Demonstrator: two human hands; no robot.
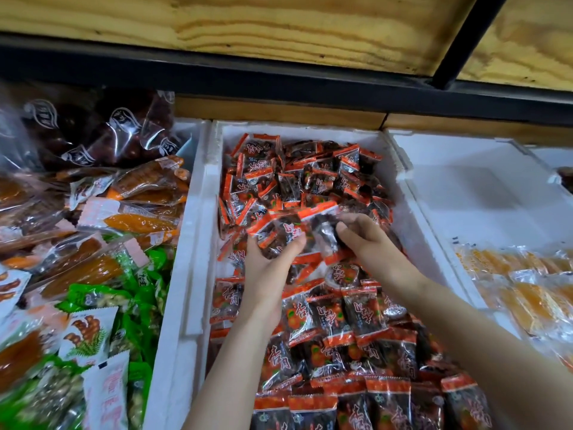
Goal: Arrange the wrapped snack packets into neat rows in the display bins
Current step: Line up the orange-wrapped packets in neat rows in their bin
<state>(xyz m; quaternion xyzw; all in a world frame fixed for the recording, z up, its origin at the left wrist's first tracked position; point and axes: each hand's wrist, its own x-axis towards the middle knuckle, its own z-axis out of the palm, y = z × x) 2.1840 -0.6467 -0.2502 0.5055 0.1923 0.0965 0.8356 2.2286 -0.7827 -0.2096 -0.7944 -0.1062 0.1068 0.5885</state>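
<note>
Left hand (270,262), right hand (370,240), packets (291,229) between walls (198,197)

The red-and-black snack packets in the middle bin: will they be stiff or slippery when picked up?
Probably slippery: the snack packets have glossy film. Likely light and floppy: the left hand and right hand hold a crumpled bunch.

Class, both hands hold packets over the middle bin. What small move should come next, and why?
Probably the left hand and right hand should lay their packets down against the neat rows; the far pile lies jumbled.
</note>
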